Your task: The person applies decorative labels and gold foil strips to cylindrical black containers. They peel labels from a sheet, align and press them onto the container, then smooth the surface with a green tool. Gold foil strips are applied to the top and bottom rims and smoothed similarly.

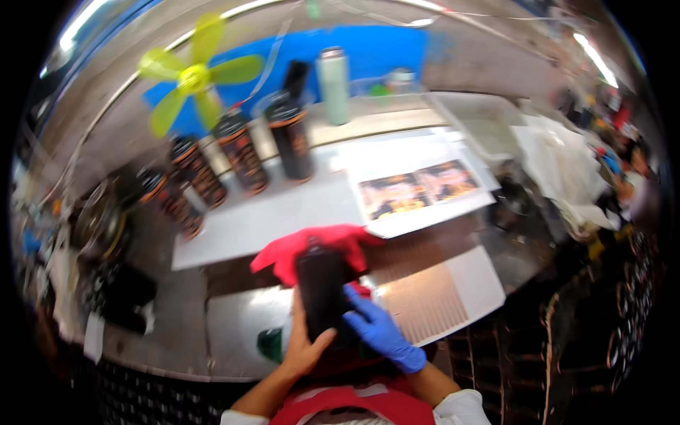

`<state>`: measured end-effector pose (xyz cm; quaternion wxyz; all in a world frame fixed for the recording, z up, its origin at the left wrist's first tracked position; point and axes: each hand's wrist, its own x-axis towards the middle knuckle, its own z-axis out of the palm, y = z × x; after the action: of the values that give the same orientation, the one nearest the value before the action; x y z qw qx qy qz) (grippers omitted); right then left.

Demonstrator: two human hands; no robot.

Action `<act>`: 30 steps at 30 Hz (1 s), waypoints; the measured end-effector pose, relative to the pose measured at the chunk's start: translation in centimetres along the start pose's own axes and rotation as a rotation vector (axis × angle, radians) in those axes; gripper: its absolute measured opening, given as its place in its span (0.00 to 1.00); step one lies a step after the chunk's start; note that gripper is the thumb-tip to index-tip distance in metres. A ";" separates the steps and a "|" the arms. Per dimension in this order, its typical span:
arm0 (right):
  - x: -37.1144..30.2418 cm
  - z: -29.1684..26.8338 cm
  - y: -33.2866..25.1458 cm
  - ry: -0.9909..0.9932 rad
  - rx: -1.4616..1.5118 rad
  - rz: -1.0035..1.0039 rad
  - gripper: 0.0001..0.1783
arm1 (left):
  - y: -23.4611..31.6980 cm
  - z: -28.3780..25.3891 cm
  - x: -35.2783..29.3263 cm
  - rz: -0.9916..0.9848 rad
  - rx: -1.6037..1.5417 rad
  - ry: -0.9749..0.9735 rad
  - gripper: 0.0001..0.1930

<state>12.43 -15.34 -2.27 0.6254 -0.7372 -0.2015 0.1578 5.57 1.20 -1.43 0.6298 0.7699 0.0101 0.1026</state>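
A plain black bottle (322, 287) stands between my two hands, close in front of me. My bare left hand (307, 347) wraps its lower left side, with the thumb across the front. On its right side, my right hand (379, 327) in a blue glove presses its fingers against the bottle. Behind and partly under the bottle lies a bright red cloth (283, 261). To the right is a striped, copper-toned sheet (425, 301). Beyond it rests a white sheet with two dark and orange printed pictures (418, 190). Motion blurs the details.
Several dark patterned bottles, one of them here (242, 157), stand at the back left below a yellow-green fan (193, 79). A pale green flask (333, 88) stands behind them. A clear tray (482, 131) and white plastic bag (567, 163) are at right. Dark racks (524, 354) fill the lower right.
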 end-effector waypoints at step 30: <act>18.8 -36.3 0.0 0.342 -0.852 0.248 0.30 | -0.1 -0.3 -0.7 -0.034 -0.327 0.042 0.48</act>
<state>46.32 -37.19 4.22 0.2680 -0.9619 -0.0528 0.0110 4.85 1.37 -1.61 0.7481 0.6544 0.0197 0.1082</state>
